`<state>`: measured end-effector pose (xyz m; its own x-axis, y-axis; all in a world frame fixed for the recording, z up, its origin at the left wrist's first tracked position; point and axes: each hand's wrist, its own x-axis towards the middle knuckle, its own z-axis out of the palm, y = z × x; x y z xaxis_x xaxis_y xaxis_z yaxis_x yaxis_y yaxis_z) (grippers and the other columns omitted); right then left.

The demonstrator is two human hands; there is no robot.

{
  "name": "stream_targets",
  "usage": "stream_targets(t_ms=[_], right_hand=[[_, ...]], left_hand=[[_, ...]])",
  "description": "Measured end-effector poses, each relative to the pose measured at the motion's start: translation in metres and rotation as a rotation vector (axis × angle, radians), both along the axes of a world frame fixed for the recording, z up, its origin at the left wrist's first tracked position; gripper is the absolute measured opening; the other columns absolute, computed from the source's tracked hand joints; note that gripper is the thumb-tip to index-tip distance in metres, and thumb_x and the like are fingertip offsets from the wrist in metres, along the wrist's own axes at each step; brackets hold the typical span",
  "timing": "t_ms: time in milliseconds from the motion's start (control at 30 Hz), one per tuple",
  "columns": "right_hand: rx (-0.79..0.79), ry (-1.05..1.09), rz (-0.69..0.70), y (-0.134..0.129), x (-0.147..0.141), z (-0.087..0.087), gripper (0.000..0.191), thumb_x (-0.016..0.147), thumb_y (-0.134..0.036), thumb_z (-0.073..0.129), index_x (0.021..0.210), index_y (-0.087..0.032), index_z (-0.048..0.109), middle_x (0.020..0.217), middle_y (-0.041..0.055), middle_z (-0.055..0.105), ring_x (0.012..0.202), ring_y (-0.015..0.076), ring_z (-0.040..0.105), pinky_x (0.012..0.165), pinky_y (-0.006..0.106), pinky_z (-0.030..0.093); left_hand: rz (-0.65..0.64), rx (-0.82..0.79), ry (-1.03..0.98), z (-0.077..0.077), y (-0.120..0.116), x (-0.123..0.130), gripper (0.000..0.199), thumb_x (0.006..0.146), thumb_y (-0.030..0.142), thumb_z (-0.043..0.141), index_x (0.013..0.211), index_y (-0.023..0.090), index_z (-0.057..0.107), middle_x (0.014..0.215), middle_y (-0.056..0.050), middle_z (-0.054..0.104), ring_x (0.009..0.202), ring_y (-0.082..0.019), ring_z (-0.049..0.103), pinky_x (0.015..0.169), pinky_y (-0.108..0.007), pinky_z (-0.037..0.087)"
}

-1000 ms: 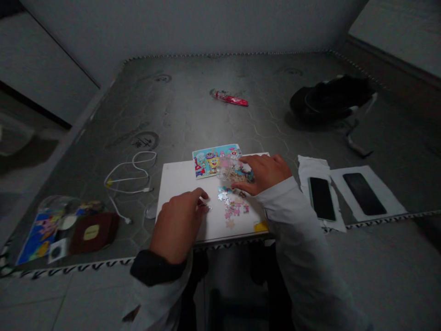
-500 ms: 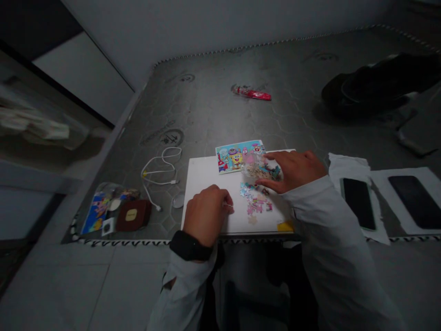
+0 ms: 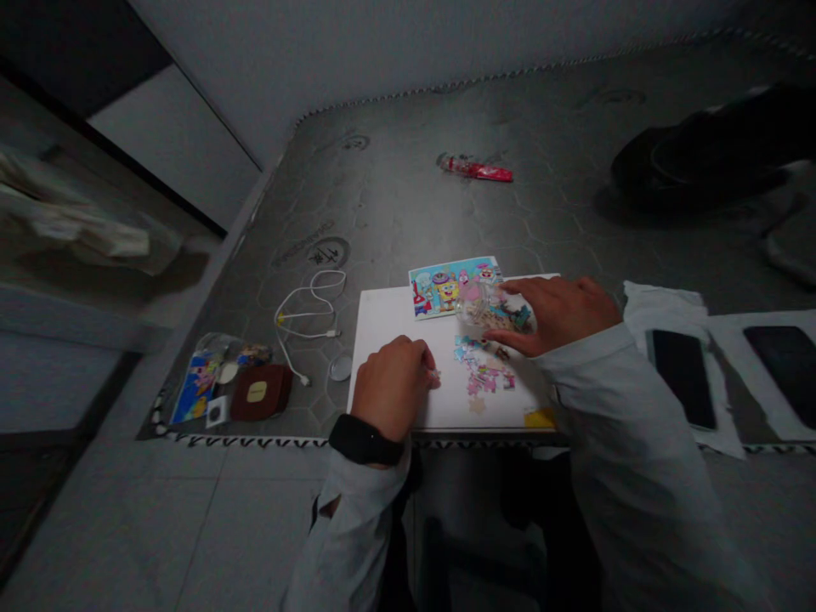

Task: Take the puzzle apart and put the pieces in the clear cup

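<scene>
My right hand [image 3: 552, 314] is wrapped round a clear jar [image 3: 503, 313] with small puzzle pieces inside, tilted on its side with its mouth toward the left. Below it, several pink and blue puzzle pieces [image 3: 488, 374] lie in a pile on a white board [image 3: 382, 319]. A cartoon picture card [image 3: 437, 289] rests at the board's back edge, partly behind the jar. Over the board's left part, my left hand [image 3: 395, 387] has its fingers pinched on a small puzzle piece [image 3: 434, 376].
On the left are a white cable [image 3: 306, 316], a round clear lid [image 3: 340, 367], a brown case [image 3: 260, 393] and a plastic bag [image 3: 197, 382]. A red tube [image 3: 484, 172] lies farther back. Two phones [image 3: 682, 378] rest on white tissue at the right.
The whole view has shifted, so objects appear slightly farther right. A small piece now shows more clearly at my left fingertips. My right hand keeps its hold on the jar.
</scene>
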<state>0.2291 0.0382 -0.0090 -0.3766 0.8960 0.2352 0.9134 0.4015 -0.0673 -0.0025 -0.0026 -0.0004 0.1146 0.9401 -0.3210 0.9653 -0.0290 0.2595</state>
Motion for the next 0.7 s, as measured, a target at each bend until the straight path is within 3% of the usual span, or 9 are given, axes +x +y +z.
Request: stream_targets(t_ms=[100,233,433,533,700], right_hand=[[-0.02,-0.012,-0.009,0.001,0.0,0.0,0.06,0.089,-0.064,0.058,0.13,-0.021,0.061,0.125,0.0143,0.069,0.111,0.0357,0.064,0.086,0.047,0.039],[-0.029,-0.007,-0.004,0.001,-0.001,0.001,0.06,0.087,-0.062,0.062,0.129,-0.019,0.062,0.126,0.0145,0.069,0.111,0.0364,0.064,0.086,0.048,0.04],[-0.036,0.005,0.002,0.001,-0.001,0.002,0.061,0.088,-0.062,0.061,0.13,-0.018,0.061,0.125,0.0155,0.069,0.111,0.0361,0.064,0.087,0.047,0.039],[-0.013,-0.003,0.011,0.001,-0.001,0.0,0.06,0.088,-0.065,0.059,0.128,-0.02,0.062,0.124,0.0146,0.07,0.109,0.0345,0.065,0.087,0.046,0.039],[0.093,-0.049,0.038,0.001,-0.008,-0.006,0.06,0.083,-0.062,0.069,0.125,-0.02,0.063,0.117,0.0128,0.072,0.102,0.0311,0.067,0.082,0.041,0.037]], left_hand=[[-0.003,-0.029,-0.018,0.002,-0.001,0.0,0.006,0.082,0.024,0.073,0.087,0.024,0.07,0.091,0.0,0.072,0.093,-0.022,0.067,0.076,-0.032,0.044],[0.022,-0.034,-0.037,0.003,-0.002,0.001,0.017,0.082,0.024,0.074,0.098,0.026,0.07,0.095,0.001,0.074,0.094,-0.022,0.068,0.077,-0.032,0.045],[-0.031,-0.035,0.024,0.003,-0.004,0.001,0.006,0.083,0.028,0.073,0.088,0.029,0.076,0.095,-0.001,0.073,0.094,-0.025,0.067,0.076,-0.034,0.046],[-0.032,0.056,-0.025,0.006,-0.005,-0.002,0.003,0.083,0.029,0.075,0.085,0.028,0.076,0.094,0.0,0.072,0.089,-0.023,0.067,0.074,-0.033,0.045],[0.13,0.399,-0.324,0.019,-0.004,-0.005,0.007,0.083,0.031,0.077,0.087,0.025,0.076,0.093,0.002,0.073,0.068,-0.011,0.064,0.069,-0.026,0.048]])
